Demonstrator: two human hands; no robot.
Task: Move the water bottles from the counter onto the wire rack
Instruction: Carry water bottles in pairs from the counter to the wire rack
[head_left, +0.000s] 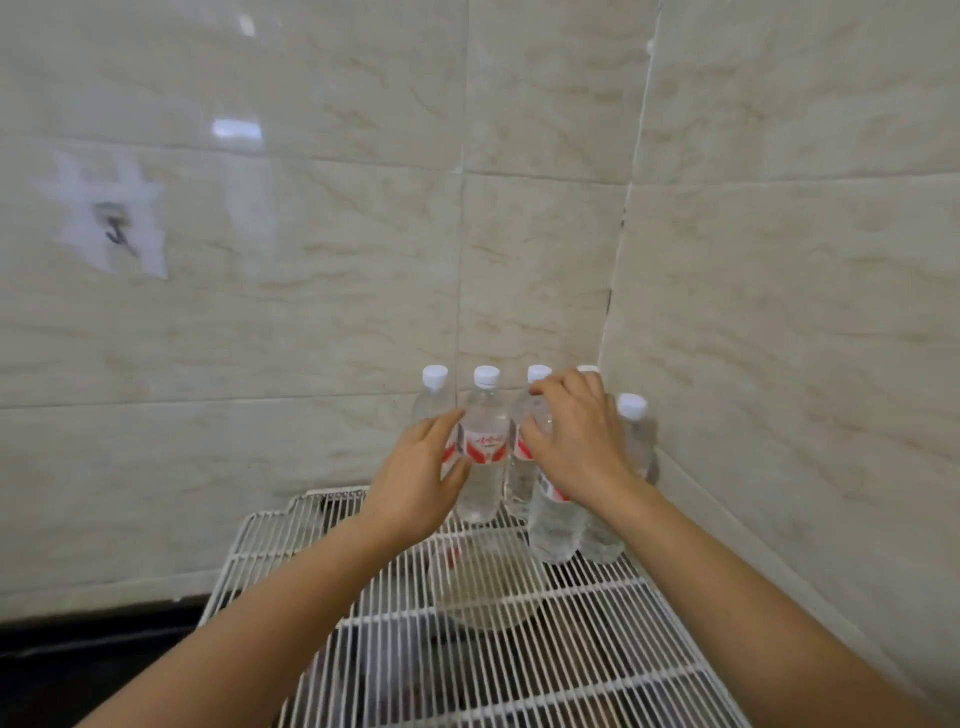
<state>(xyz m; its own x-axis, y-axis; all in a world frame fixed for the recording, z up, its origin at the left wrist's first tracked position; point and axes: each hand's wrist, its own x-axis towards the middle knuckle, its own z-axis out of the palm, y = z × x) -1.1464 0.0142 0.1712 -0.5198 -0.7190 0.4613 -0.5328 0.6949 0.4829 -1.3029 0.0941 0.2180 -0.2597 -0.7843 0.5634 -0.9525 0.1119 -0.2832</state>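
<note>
- Curling over the upper part of the front water bottle (553, 525), the right hand (576, 447) is seen grasping it.
- The left hand (415, 483) is held released, fingers straight, against the back row (485, 415) of bottles.
- All bottles are stood upright on the wire rack (597, 623), in the corner of the tiled wall (311, 312).

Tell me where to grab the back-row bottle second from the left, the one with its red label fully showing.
Wrap the second bottle round its red-labelled middle, coming from the front: it stands upright, bottles flank both sides and the tiled wall is behind. The left hand is nearest.
</note>
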